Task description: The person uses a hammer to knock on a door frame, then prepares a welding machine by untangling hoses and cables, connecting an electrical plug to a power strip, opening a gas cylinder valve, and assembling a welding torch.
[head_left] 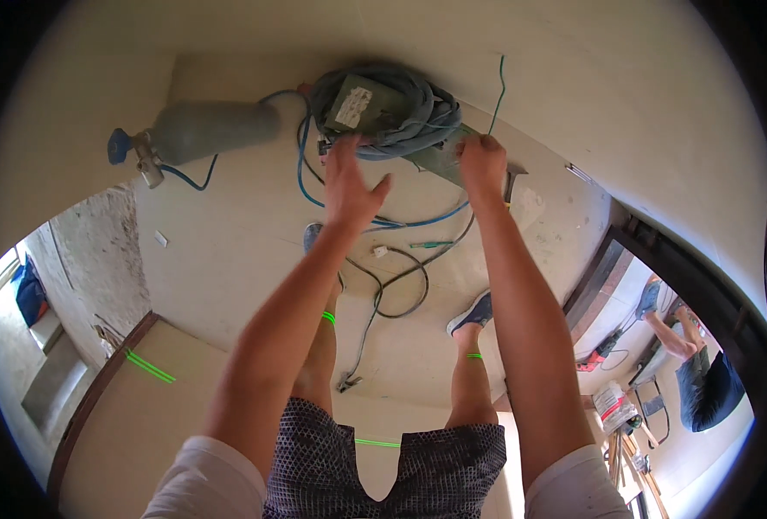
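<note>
A coil of thick grey hose [418, 86] lies around and over a dark green metal box [368, 105] with a pale label. My left hand [353, 189] is at the near side of the box, its thumb spread away from the fingers; the fingertips overlap the box's edge, and I cannot tell if they touch. To the right, my right hand [485, 163] is closed in a fist. A thin green wire [500, 86] sticks up out of it, bent near the middle. Beside this fist lies a flat green panel [440, 161], partly hidden by the hand.
A grey gas cylinder [215, 130] with a blue-knobbed valve lies at left, a blue hose [302, 164] near it. Black cable [382, 285] loops between my feet, ending in a clamp [349, 381]. Beyond the doorway at right are another person's legs [703, 381] and a red power tool [598, 353].
</note>
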Available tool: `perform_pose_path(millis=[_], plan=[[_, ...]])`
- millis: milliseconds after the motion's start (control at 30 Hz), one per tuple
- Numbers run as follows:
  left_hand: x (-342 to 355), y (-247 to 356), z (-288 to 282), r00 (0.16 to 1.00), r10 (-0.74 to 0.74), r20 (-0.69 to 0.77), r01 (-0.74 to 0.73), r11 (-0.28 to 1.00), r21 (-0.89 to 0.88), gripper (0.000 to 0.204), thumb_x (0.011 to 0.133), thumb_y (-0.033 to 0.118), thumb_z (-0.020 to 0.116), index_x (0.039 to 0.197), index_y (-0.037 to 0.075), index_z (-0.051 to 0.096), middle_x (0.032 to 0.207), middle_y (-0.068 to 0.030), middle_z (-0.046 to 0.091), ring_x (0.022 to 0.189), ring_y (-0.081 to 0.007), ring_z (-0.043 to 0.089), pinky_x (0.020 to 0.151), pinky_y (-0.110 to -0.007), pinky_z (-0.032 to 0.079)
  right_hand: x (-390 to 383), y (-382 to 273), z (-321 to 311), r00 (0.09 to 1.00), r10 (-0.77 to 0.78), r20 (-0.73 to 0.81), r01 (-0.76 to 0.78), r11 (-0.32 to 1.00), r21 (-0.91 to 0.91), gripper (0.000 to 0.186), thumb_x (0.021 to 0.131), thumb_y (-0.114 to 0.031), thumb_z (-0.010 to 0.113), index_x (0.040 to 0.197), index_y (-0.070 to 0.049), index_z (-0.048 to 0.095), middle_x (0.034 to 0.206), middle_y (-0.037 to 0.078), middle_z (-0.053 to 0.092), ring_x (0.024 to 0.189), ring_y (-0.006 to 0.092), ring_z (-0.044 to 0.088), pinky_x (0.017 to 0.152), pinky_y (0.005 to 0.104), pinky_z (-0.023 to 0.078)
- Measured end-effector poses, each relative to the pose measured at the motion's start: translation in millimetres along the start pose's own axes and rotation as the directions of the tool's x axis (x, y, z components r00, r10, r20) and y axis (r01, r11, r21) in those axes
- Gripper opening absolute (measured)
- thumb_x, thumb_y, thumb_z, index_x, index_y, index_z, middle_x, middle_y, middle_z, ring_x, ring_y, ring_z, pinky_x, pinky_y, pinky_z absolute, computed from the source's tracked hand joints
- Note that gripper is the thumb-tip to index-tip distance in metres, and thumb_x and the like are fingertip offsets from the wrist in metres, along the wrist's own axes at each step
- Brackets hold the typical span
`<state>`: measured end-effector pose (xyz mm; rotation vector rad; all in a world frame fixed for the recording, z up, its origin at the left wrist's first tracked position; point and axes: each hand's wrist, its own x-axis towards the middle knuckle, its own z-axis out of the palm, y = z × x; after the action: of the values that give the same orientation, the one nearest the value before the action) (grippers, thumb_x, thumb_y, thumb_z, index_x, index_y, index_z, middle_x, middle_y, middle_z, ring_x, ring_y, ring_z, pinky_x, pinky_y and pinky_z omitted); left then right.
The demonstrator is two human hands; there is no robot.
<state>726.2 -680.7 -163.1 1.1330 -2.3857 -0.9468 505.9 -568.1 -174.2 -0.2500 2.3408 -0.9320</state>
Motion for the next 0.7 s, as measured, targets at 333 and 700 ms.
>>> perform_pose_path(millis=[333,700], plan=[[83,-39,25,0.978,-0.037,0.205,0.018,0.996,0.092,0.067,0.072,0.021,0.090,0.128,0.005,0.057,0.113,-0.0233,0.067,0.102,-0.0450,0.071,0.083,-0.053,0.059,-29,37,35,0.923,-0.382,0.033,0.384,0.915,-0.124,0.027,0.094,-0.019,0.065,0.107,0.001,0.078,0.101,0.022,0.078,0.094,0.0396,0.075,0.085,0.0440,0.057],[54,8,-164,0.803,-0.550,0.230,0.587,0.663,-0.464,0.029,0.081,0.013,0.074,0.106,-0.002,0.069,0.081,-0.0062,0.069,0.057,-0.0118,0.058,0.044,-0.031,0.044,49,-52,48,0.901,-0.368,0.231,0.424,0.863,-0.275,0.041,0.095,-0.042,0.069,0.101,-0.002,0.077,0.104,0.025,0.077,0.101,0.0429,0.074,0.086,0.0493,0.058]])
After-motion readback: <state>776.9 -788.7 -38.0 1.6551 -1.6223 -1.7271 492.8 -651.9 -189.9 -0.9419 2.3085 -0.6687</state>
